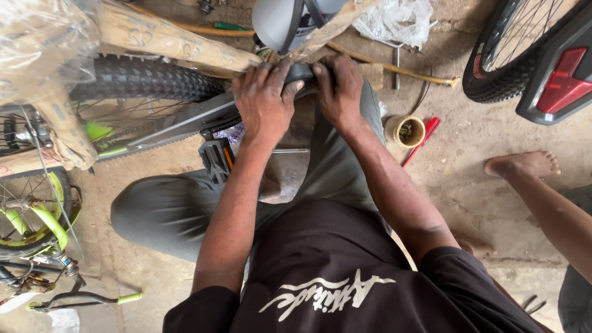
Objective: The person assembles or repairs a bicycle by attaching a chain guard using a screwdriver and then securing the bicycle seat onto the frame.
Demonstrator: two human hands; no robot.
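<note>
While knuckles arch: both hands [302, 92] on black bar [300, 73]

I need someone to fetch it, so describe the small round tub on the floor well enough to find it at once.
Start at the person's right hand on the bike part and look just past that forearm to the concrete floor. There stands a small open yellowish tub, round, with dark contents. A red-handled tool lies against its far side; nothing else nearby is round and open.

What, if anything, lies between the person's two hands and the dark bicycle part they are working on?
Nothing visible does. The left hand and the right hand both rest directly on the dark part beside the knobby tyre, with fingers curled over it. The black pedal sits lower, out of the way.
</note>
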